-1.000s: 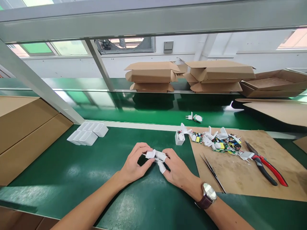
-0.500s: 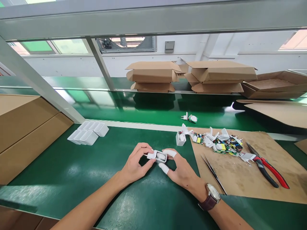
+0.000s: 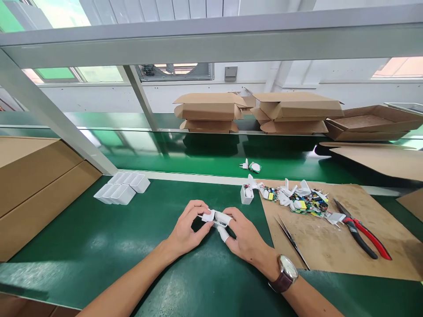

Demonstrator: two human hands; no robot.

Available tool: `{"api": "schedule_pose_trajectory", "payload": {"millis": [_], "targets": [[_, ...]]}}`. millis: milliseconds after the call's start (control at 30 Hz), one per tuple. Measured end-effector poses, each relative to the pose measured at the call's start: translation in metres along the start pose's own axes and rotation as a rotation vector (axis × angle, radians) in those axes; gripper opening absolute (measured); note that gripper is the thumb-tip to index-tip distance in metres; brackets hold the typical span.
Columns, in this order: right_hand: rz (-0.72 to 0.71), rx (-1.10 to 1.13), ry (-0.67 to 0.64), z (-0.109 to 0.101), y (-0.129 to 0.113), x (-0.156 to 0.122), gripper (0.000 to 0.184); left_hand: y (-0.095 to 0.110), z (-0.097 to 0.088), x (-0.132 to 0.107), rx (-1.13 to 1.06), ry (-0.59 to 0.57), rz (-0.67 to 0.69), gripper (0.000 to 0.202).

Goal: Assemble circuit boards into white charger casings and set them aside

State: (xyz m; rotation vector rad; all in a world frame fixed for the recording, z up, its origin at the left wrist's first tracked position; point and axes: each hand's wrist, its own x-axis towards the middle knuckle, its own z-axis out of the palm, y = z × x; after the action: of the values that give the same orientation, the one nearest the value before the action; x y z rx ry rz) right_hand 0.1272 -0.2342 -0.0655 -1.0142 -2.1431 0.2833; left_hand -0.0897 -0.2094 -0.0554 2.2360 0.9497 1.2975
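Front and centre on the green surface (image 3: 99, 246), both hands are pinched onto one small white plastic housing (image 3: 220, 218), held just above the belt. Left hand (image 3: 187, 229) grips the left end w/ thumb and fingertips; right hand (image 3: 243, 235), wearing white finger cots, clamps the right end. Half a sec ago the shell's open side faced up and you could see into it; now it's turned over, the right fingers curled back on top, hands a touch closer together. Looks to me like the two parts are being pressed shut, tho the seam itself is hidden. Nothing else has been touched: loose circuit boards (image 3: 302, 201), tweezers (image 3: 291, 240) and red pliers (image 3: 361, 231) on the cardboard sheet (image 3: 330, 251), white trays (image 3: 120, 189) well off left.
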Motion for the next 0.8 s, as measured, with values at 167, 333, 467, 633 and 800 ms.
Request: {"api": "schedule_pose_trajectory", "payload": {"millis": [167,333,467,633,800], "targets": [[0.136,0.239,0.047,0.003,0.000,0.005,0.024,-0.003,0.003,-0.004,-0.038,-0.026,-0.041,0.044],[0.571,0.919,0.042,0.006,-0.004,0.011,0.029,-0.001,0.010,-0.009,0.025,-0.021,0.024,0.095],[0.759,1.172,-0.002,0.007,-0.008,0.012,0.037,0.005,0.012,-0.008,0.052,-0.017,0.123,0.082],[0.822,1.208,-0.032,0.008,-0.008,0.011,0.041,0.007,0.010,-0.003,0.050,0.013,0.174,0.077],[0.805,1.196,-0.056,0.009,-0.006,0.010,0.040,0.005,0.011,-0.003,0.054,0.003,0.178,0.075]]}}
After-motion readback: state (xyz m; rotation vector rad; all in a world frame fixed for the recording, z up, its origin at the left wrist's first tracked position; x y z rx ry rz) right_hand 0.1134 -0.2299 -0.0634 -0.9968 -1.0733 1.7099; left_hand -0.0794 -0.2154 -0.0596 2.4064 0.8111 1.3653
